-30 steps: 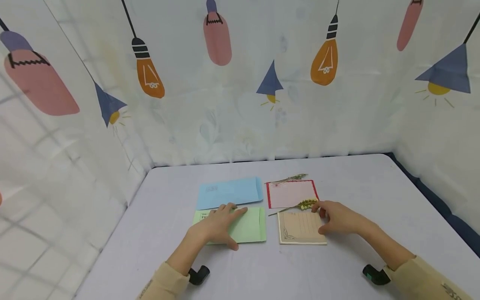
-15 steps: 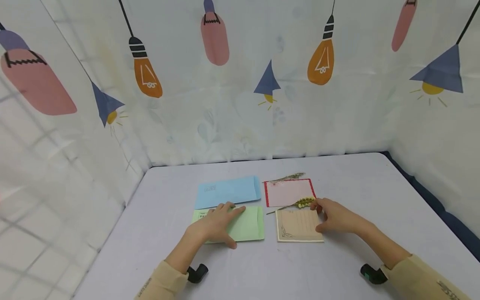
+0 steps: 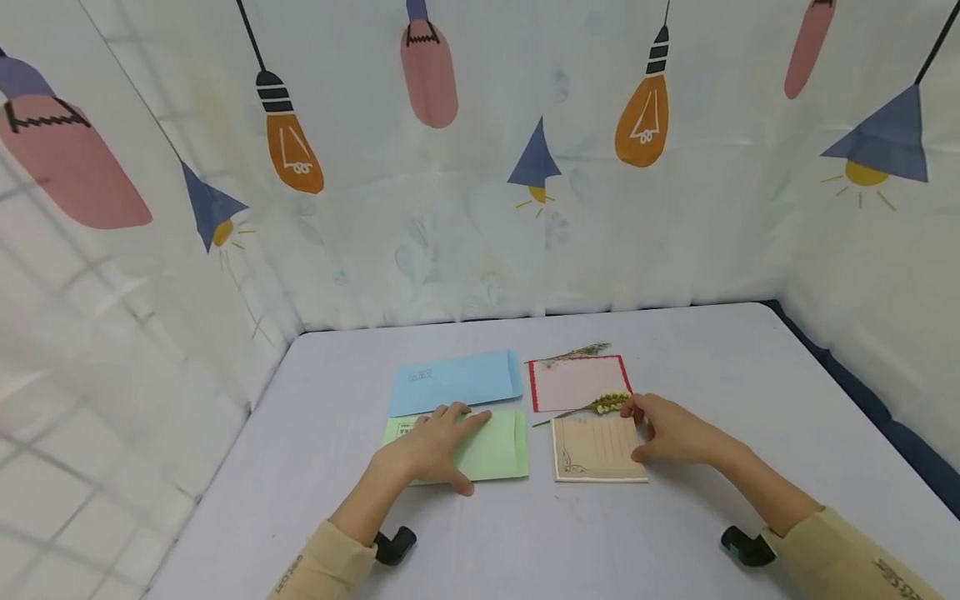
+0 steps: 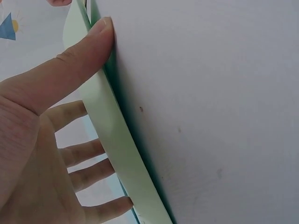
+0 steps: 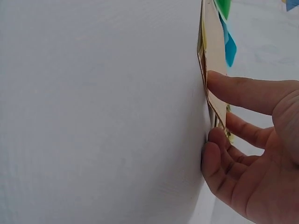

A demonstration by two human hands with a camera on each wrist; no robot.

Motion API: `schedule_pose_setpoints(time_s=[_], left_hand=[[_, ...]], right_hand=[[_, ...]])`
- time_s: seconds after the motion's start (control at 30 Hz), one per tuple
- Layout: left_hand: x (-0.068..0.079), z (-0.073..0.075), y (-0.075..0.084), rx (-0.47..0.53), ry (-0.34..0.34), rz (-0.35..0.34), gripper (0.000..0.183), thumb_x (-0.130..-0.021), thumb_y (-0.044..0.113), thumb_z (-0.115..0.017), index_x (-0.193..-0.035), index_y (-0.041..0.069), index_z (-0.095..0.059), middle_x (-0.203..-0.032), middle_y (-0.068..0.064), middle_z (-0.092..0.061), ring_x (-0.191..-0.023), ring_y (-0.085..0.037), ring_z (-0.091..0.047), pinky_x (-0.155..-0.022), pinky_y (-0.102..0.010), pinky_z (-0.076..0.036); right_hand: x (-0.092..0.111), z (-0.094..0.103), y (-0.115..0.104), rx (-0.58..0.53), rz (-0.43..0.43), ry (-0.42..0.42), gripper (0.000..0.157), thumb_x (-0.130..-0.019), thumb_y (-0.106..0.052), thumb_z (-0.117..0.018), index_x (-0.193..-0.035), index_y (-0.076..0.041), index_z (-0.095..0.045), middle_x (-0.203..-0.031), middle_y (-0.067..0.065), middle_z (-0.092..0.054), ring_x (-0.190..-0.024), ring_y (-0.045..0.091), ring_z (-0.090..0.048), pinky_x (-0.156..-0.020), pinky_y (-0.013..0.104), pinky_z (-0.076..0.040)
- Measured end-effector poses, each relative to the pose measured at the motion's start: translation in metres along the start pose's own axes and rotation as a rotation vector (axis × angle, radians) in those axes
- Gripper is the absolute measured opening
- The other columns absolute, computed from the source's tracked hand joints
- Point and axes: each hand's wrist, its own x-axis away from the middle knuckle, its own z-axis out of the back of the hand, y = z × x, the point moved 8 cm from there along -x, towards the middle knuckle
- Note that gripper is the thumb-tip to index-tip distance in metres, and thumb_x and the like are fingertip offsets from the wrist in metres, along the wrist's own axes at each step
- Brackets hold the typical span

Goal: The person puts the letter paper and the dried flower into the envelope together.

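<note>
A pale green envelope (image 3: 495, 450) lies flat on the white table, and my left hand (image 3: 438, 450) rests on it with fingers spread. In the left wrist view the thumb (image 4: 100, 39) lies along the envelope's near edge. To the right, a beige lined notecard (image 3: 596, 450) with a scroll-patterned corner lies in several layers; some pages may be hidden beneath. My right hand (image 3: 675, 433) holds its right side, thumb (image 5: 233, 91) against the edge and other fingers curled at the far right corner.
Behind the green envelope lies a blue envelope (image 3: 457, 383). A pink card (image 3: 573, 383) with a red border lies behind the notecard. One dried yellow-green sprig (image 3: 611, 403) rests between the cards, another sprig (image 3: 588, 352) at the pink card's far edge. A printed curtain (image 3: 450, 250) surrounds the table.
The whole head view has shifted slightly. Both hands, the envelopes, the cards and the sprigs keep the same places relative to each other.
</note>
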Motion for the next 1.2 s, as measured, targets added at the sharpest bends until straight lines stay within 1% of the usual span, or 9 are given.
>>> schedule_pose_setpoints(time_s=[0.17, 0.27, 0.43, 0.6, 0.73, 0.83, 1.0, 1.1, 1.2], left_hand=[[0.0, 0.0, -0.001, 0.004, 0.007, -0.002, 0.106, -0.072, 0.045, -0.094, -0.16, 0.023, -0.039, -0.155, -0.013, -0.038, -0.142, -0.038, -0.036, -0.111, -0.065, -0.031], [0.001, 0.0, -0.001, 0.006, 0.006, 0.0, 0.106, -0.072, 0.045, -0.094, -0.16, 0.023, -0.039, -0.155, -0.013, -0.038, -0.142, -0.038, -0.036, -0.111, -0.065, -0.031], [0.002, 0.0, -0.001, 0.012, 0.002, 0.0, 0.105, -0.073, 0.044, -0.094, -0.16, 0.023, -0.039, -0.155, -0.012, -0.038, -0.142, -0.037, -0.036, -0.111, -0.065, -0.031], [0.002, 0.001, -0.001, 0.012, 0.006, -0.004, 0.105, -0.073, 0.044, -0.093, -0.16, 0.023, -0.039, -0.155, -0.012, -0.038, -0.142, -0.037, -0.036, -0.111, -0.065, -0.03], [0.002, 0.001, 0.0, 0.016, 0.014, -0.013, 0.105, -0.073, 0.044, -0.094, -0.16, 0.022, -0.039, -0.154, -0.013, -0.038, -0.141, -0.038, -0.037, -0.111, -0.065, -0.031], [0.002, 0.001, 0.001, 0.014, 0.018, -0.014, 0.105, -0.072, 0.044, -0.094, -0.159, 0.022, -0.04, -0.154, -0.013, -0.039, -0.141, -0.038, -0.038, -0.111, -0.065, -0.031], [0.003, 0.001, 0.002, 0.013, 0.01, -0.007, 0.105, -0.072, 0.044, -0.094, -0.159, 0.021, -0.04, -0.154, -0.013, -0.039, -0.141, -0.039, -0.037, -0.111, -0.065, -0.031], [0.003, 0.001, 0.002, 0.011, 0.008, -0.005, 0.105, -0.072, 0.044, -0.094, -0.159, 0.021, -0.04, -0.155, -0.013, -0.038, -0.142, -0.039, -0.037, -0.112, -0.065, -0.03], [0.003, 0.001, 0.002, 0.002, 0.006, -0.005, 0.105, -0.073, 0.044, -0.094, -0.16, 0.022, -0.04, -0.155, -0.013, -0.038, -0.142, -0.039, -0.037, -0.112, -0.065, -0.03]], right_hand=[[-0.003, -0.002, 0.001, -0.02, -0.013, 0.005, 0.052, -0.076, -0.007, -0.089, -0.117, 0.0, -0.057, -0.101, 0.004, -0.058, -0.084, 0.02, -0.052, -0.069, 0.032, -0.049], [-0.003, -0.002, -0.001, -0.033, -0.004, 0.003, 0.05, -0.078, -0.007, -0.087, -0.116, 0.0, -0.055, -0.097, 0.004, -0.058, -0.084, 0.02, -0.052, -0.068, 0.032, -0.048], [-0.002, -0.001, -0.003, -0.042, 0.02, 0.012, 0.043, -0.083, -0.008, -0.084, -0.115, -0.001, -0.055, -0.091, 0.003, -0.058, -0.081, 0.018, -0.053, -0.067, 0.032, -0.048], [-0.001, 0.001, 0.002, -0.09, -0.003, 0.039, 0.038, -0.088, -0.01, -0.08, -0.117, 0.001, -0.056, -0.09, 0.003, -0.058, -0.077, 0.018, -0.054, -0.063, 0.031, -0.048], [-0.002, 0.003, 0.012, -0.187, -0.062, 0.07, 0.037, -0.091, -0.012, -0.078, -0.119, 0.002, -0.058, -0.094, 0.005, -0.062, -0.078, 0.019, -0.059, -0.064, 0.031, -0.052], [-0.002, 0.006, 0.02, -0.277, -0.108, 0.096, 0.036, -0.092, -0.014, -0.078, -0.119, 0.003, -0.061, -0.096, 0.006, -0.066, -0.081, 0.021, -0.064, -0.068, 0.032, -0.055], [-0.001, 0.008, 0.024, -0.427, -0.137, 0.102, 0.036, -0.094, -0.014, -0.076, -0.12, 0.005, -0.06, -0.097, 0.008, -0.072, -0.08, 0.024, -0.069, -0.073, 0.033, -0.058], [0.001, 0.01, 0.022, -0.51, -0.145, 0.113, 0.038, -0.095, -0.012, -0.075, -0.122, 0.007, -0.057, -0.097, 0.01, -0.073, -0.08, 0.024, -0.069, -0.075, 0.034, -0.059], [0.001, 0.011, 0.021, -0.566, -0.153, 0.125, 0.04, -0.095, -0.011, -0.075, -0.124, 0.008, -0.056, -0.096, 0.012, -0.072, -0.081, 0.023, -0.068, -0.076, 0.033, -0.06]])
